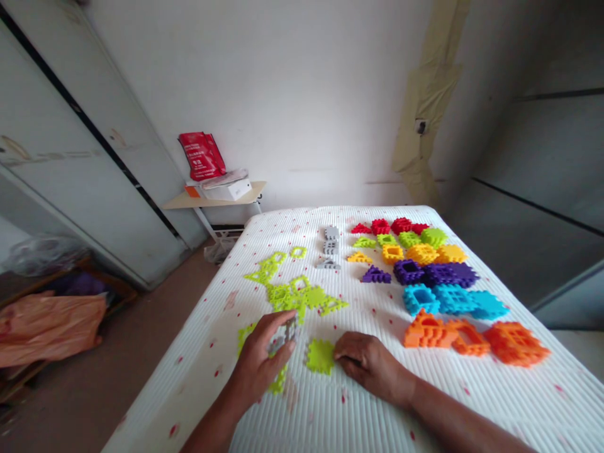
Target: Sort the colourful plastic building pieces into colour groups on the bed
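Pinching a small grey plastic block (pixel 284 336) in our left hand (pixel 259 365), fingers curled closed around it, we rest our right hand (pixel 370 363) nearby, fingers together, their tips touching a lime square tile (pixel 319 357) at bottom centre. Lime lattice pieces (pixel 295 296) lie clustered just above, grey pieces (pixel 331 244) form a short column farther up, and coloured blocks (pixel 453 299) lie sorted in rows by colour at right on the ribbed white mattress (pixel 472 402).

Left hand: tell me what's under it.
The left hand grips a grey plastic piece. Below it, lime-green plastic pieces stick out on the white ribbed mattress. The palm covers whatever lies directly beneath, so their full shape cannot be seen.
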Tool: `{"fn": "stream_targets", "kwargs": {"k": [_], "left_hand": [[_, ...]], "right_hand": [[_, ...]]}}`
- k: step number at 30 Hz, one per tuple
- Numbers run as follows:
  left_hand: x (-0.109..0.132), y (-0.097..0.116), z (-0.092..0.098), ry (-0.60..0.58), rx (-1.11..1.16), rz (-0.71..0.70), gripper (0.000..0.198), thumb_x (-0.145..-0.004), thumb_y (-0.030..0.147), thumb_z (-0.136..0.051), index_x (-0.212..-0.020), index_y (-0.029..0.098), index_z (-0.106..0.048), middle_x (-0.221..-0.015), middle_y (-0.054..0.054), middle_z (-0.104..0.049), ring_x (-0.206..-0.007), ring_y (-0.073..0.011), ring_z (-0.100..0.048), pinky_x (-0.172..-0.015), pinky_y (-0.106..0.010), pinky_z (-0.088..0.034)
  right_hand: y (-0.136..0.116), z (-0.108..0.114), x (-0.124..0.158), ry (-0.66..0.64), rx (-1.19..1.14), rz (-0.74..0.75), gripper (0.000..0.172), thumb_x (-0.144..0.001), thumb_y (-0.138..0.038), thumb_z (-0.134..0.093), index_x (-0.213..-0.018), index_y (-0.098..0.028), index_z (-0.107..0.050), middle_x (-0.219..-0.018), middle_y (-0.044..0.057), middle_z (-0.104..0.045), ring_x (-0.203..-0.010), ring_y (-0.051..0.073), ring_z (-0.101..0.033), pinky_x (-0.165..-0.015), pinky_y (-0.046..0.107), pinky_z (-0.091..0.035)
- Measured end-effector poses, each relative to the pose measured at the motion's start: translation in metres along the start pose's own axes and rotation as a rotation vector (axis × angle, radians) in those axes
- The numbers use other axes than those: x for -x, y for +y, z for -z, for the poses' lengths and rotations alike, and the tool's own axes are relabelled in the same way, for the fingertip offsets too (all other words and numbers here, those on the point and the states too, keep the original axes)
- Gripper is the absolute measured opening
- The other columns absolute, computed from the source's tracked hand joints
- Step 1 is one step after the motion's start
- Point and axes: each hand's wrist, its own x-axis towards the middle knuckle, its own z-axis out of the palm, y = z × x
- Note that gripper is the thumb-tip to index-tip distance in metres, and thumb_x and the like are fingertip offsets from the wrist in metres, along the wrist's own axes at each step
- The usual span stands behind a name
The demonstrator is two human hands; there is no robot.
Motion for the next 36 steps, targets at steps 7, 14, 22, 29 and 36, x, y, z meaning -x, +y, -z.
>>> {"fn": "stream_targets", "kwargs": {"k": [7, 14, 22, 29, 36], "left_hand": [[-0.034, -0.011, 0.003, 0.313, 0.859, 0.329, 0.046, -0.077, 0.041, -0.057, -0.118, 0.019, -0.053, -0.102, -0.009, -0.065, -0.090, -0.0198, -0.060, -0.072, -0.030, -0.048], [-0.061, -0.031, 0.010, 0.438, 0.820, 0.399, 0.054, -0.057, 0.033, -0.070, -0.106, 0.014, -0.056, -0.078, -0.005, -0.064, -0.074, -0.0160, -0.061, -0.069, -0.030, -0.050], [-0.116, -0.042, 0.010, 0.270, 0.456, 0.386, 0.040, -0.068, 0.020, -0.057, -0.107, 0.014, -0.057, -0.080, -0.003, -0.060, -0.071, -0.0142, -0.060, -0.066, -0.030, -0.053], [-0.171, -0.051, -0.008, 0.083, -0.057, 0.373, 0.031, -0.081, 0.019, -0.053, -0.111, 0.014, -0.055, -0.089, -0.004, -0.062, -0.075, -0.0145, -0.060, -0.070, -0.033, -0.052], [-0.167, -0.046, 0.003, -0.014, -0.534, 0.223, 0.044, -0.070, 0.005, -0.054, -0.113, 0.017, -0.057, -0.109, -0.012, -0.061, -0.108, -0.0237, -0.053, -0.097, -0.036, -0.037]], "right_hand": [[-0.001, 0.000, 0.000, -0.001, -0.008, -0.006, 0.017, -0.085, -0.013, -0.045, -0.083, -0.017, -0.062, -0.081, 0.004, -0.063, -0.076, 0.012, -0.058, -0.070, 0.022, -0.045], [-0.003, 0.001, 0.000, -0.015, -0.014, -0.022, 0.019, -0.088, -0.018, -0.043, -0.084, -0.017, -0.062, -0.082, 0.005, -0.063, -0.077, 0.013, -0.059, -0.070, 0.024, -0.046], [-0.001, -0.001, 0.000, -0.013, 0.000, -0.022, 0.019, -0.087, -0.017, -0.044, -0.084, -0.018, -0.062, -0.082, 0.005, -0.064, -0.077, 0.013, -0.059, -0.070, 0.024, -0.046], [0.000, -0.002, 0.001, 0.000, -0.003, -0.023, 0.018, -0.087, -0.015, -0.044, -0.083, -0.018, -0.061, -0.080, 0.003, -0.063, -0.075, 0.012, -0.058, -0.068, 0.023, -0.045], [-0.005, 0.000, -0.001, -0.012, 0.000, -0.029, 0.018, -0.086, -0.014, -0.044, -0.082, -0.018, -0.061, -0.080, 0.004, -0.063, -0.076, 0.013, -0.057, -0.069, 0.022, -0.044]]}}
